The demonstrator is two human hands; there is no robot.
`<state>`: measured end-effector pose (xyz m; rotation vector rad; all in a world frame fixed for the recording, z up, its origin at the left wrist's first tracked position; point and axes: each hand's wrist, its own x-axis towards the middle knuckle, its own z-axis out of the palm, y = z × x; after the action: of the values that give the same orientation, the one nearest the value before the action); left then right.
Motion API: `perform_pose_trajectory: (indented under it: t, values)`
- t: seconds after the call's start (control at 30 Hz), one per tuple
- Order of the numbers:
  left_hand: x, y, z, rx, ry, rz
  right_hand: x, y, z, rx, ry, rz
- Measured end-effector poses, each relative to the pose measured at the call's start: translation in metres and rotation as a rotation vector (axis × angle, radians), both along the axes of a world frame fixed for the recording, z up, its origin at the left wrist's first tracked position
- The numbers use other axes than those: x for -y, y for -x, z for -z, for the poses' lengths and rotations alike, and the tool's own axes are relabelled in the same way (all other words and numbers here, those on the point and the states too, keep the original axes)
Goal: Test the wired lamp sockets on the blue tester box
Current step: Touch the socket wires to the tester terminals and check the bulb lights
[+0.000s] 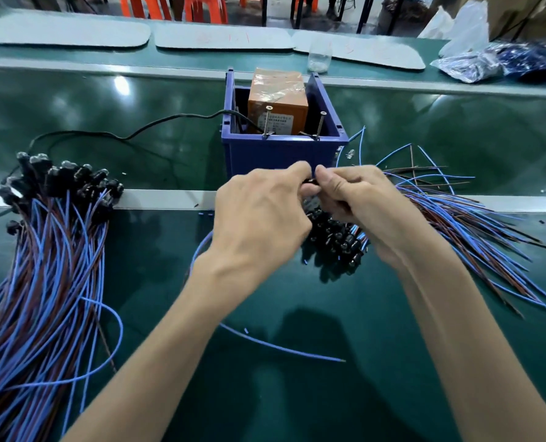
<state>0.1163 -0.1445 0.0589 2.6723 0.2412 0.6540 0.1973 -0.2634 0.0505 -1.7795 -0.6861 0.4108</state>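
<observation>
The blue tester box (284, 151) stands at the centre of the green bench, with an orange transformer (278, 100) inside and two upright screws (268, 122) at its near rim. Just in front of the box, my left hand (259, 218) and my right hand (361, 202) meet and pinch one small black lamp socket (310, 186) between their fingertips. Below my right hand lies a cluster of black sockets (335, 244), and their blue and brown wires (456, 224) fan out to the right. A loose blue wire (284, 346) curves under my forearms.
A large pile of wired sockets (42, 250) lies at the left. A black power cord (122, 132) runs from the box to the left. A metal rail (157, 199) crosses the bench. Grey mats, a clear jar (319, 55) and plastic bags (475, 59) sit at the back.
</observation>
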Motion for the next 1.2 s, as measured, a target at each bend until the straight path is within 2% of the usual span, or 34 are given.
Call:
perform_pose_trajectory:
  t: [0.07, 0.13, 0.17, 0.23, 0.33, 0.4, 0.47, 0.53, 0.6, 0.67, 0.73, 0.77, 0.8, 0.9, 0.97, 1.03, 1.1, 1.2]
  values:
    - [-0.009, -0.004, 0.000, -0.232, 0.286, 0.080, 0.003, 0.004, 0.005, 0.093, 0.033, 0.012]
    - [-0.013, -0.004, -0.001, -0.275, 0.426, 0.127, 0.002, 0.007, 0.007, 0.219, 0.090, 0.040]
    - [-0.012, -0.002, -0.002, -0.267, 0.408, 0.135, 0.002, 0.007, 0.007, 0.239, 0.102, 0.060]
    - [-0.009, -0.001, -0.001, -0.165, 0.253, 0.100, 0.002, 0.008, 0.005, 0.219, 0.124, 0.082]
    - [0.001, -0.001, 0.005, 0.059, -0.029, 0.050, 0.004, 0.006, 0.001, -0.005, 0.092, 0.104]
    - [0.011, -0.003, 0.010, 0.114, -0.110, 0.046, 0.005, 0.004, 0.001, -0.169, 0.035, 0.121]
    - [0.016, -0.006, 0.011, 0.106, -0.135, 0.016, 0.008, 0.004, 0.005, -0.166, 0.036, 0.148]
    - [0.013, -0.011, 0.010, -0.028, -0.092, 0.020, 0.013, 0.006, 0.010, -0.069, 0.042, 0.163]
    - [0.003, -0.015, 0.008, -0.284, 0.158, 0.144, 0.019, 0.012, 0.016, 0.028, 0.054, 0.154]
    - [-0.004, -0.013, 0.005, -0.462, 0.607, 0.311, 0.023, 0.017, 0.018, 0.140, 0.067, 0.129]
    - [-0.004, -0.006, 0.006, -0.497, 0.957, 0.397, 0.024, 0.022, 0.016, 0.286, 0.107, 0.116]
    - [-0.003, -0.003, 0.007, -0.466, 1.001, 0.394, 0.022, 0.024, 0.014, 0.348, 0.120, 0.116]
    - [-0.001, -0.002, 0.009, -0.405, 0.951, 0.365, 0.021, 0.024, 0.012, 0.371, 0.115, 0.114]
    - [0.008, 0.005, 0.016, -0.173, 0.476, 0.246, 0.019, 0.024, 0.011, 0.259, 0.062, 0.075]
    - [0.013, 0.014, 0.019, -0.082, 0.179, 0.164, 0.021, 0.023, 0.013, 0.162, 0.055, 0.008]
    - [0.013, 0.022, 0.023, -0.010, -0.019, 0.143, 0.022, 0.021, 0.015, 0.080, 0.080, -0.082]
    - [0.012, 0.028, 0.026, 0.015, -0.067, 0.152, 0.023, 0.017, 0.020, 0.056, 0.131, -0.135]
    - [0.008, 0.030, 0.032, 0.000, -0.017, 0.138, 0.018, 0.018, 0.029, -0.013, 0.105, -0.140]
